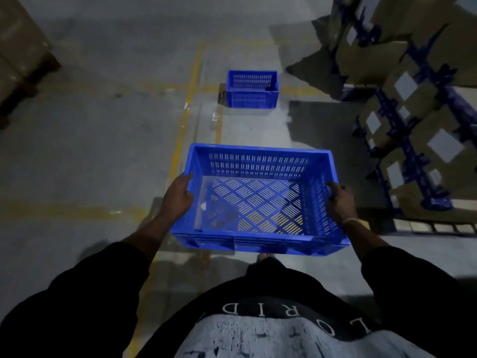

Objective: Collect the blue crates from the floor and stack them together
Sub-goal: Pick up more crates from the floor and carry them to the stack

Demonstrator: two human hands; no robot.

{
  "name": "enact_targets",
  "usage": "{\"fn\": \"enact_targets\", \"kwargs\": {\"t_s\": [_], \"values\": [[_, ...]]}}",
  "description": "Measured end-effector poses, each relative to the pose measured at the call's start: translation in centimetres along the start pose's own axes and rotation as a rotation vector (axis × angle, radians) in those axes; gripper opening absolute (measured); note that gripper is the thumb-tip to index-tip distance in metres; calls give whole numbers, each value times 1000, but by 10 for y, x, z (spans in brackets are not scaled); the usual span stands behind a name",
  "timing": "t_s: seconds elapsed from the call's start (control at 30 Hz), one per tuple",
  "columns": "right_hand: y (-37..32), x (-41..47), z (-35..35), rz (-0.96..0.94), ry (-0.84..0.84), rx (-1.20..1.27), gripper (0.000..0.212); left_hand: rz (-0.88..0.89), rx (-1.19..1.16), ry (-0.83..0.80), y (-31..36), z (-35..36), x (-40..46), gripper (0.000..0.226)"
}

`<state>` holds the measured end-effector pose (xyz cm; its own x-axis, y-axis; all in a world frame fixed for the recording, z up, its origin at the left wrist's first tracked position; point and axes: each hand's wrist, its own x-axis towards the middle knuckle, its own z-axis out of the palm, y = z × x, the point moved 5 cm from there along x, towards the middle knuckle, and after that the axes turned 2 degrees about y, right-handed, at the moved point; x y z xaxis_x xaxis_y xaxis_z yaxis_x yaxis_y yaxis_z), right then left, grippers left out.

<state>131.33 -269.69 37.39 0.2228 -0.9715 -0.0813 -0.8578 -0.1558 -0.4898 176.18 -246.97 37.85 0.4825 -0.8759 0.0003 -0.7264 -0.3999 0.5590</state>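
I hold a blue slotted crate (258,164) in front of my body, above the floor, its open top facing me. My left hand (178,197) grips its left rim and my right hand (340,202) grips its right rim. The crate has nothing in it except a clear sheet on its bottom. A second blue crate (252,89) stands on the grey floor further ahead, upright, next to a yellow floor line.
Blue racking (413,140) loaded with labelled cardboard boxes runs along the right side. A wrapped pallet of brown boxes (20,52) stands at the far left. Yellow lines (185,109) mark the concrete floor between them.
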Motion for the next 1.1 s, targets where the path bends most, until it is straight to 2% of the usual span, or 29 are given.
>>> {"fn": "enact_targets", "kwargs": {"t_s": [0.37, 0.67, 1.1], "values": [[-65, 239, -27, -70, 6, 0, 49, -56, -51, 78, 34, -7, 224, 62], [-130, 447, 16, -42, 1, 9, 53, -37, -54, 80, 7, 3, 443, 60], [-228, 682, 41, 30, -8, 10, 58, 4, -41, -11, -22, -10, 732, 60]]}}
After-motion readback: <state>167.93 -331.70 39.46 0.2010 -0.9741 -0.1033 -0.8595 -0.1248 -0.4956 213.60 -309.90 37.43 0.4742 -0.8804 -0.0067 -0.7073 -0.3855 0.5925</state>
